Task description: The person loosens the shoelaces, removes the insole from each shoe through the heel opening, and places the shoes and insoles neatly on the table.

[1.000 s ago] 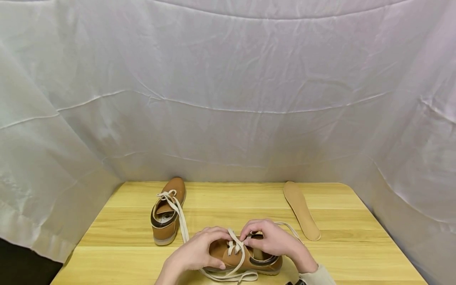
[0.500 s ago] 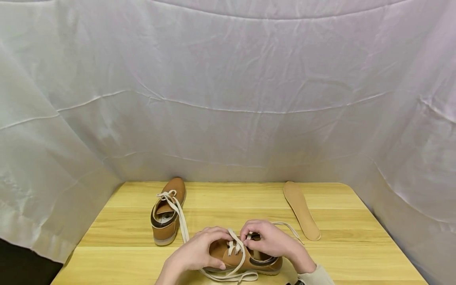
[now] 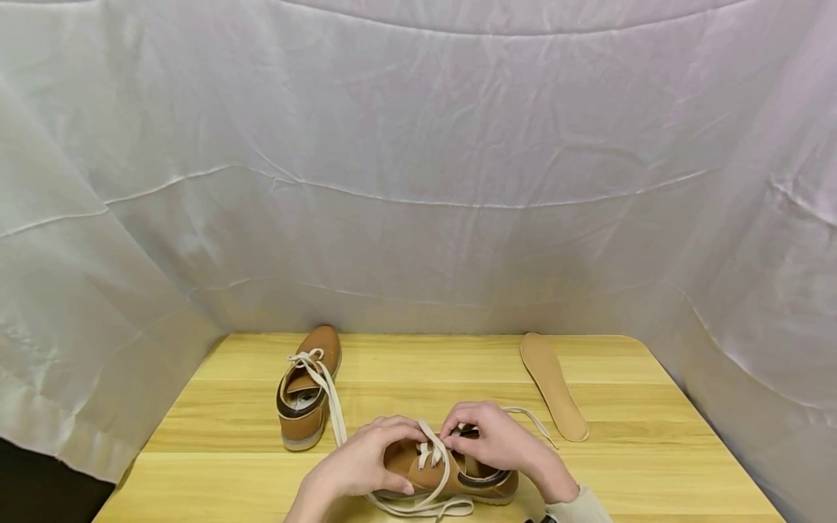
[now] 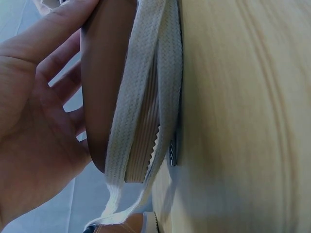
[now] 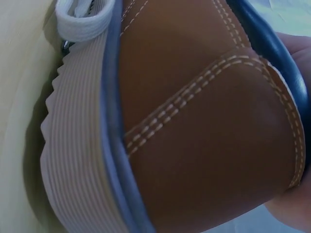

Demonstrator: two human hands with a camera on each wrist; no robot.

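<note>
A brown lace-up shoe (image 3: 426,479) lies at the table's front with its toe to the left. My left hand (image 3: 362,461) grips its toe end, thumb on the near side and fingers over the far side. At the lacing, my right hand (image 3: 497,437) pinches the cream shoelace (image 3: 447,468) near the upper eyelets; the exact pinch is partly hidden by the fingers. One long lace end loops in front of the shoe. In the left wrist view the flat lace (image 4: 127,97) runs along the sole. The right wrist view shows the stitched heel (image 5: 209,145) close up.
A second brown shoe (image 3: 297,428) stands at the left rear, its long laces trailing toward my left hand. A tan insole (image 3: 552,385) lies at the right rear of the wooden table (image 3: 654,465). Grey cloth (image 3: 418,240) hangs around the back and sides.
My right fingers shift slightly at the lacing. The left hand, both shoes and the insole stay where they were.
</note>
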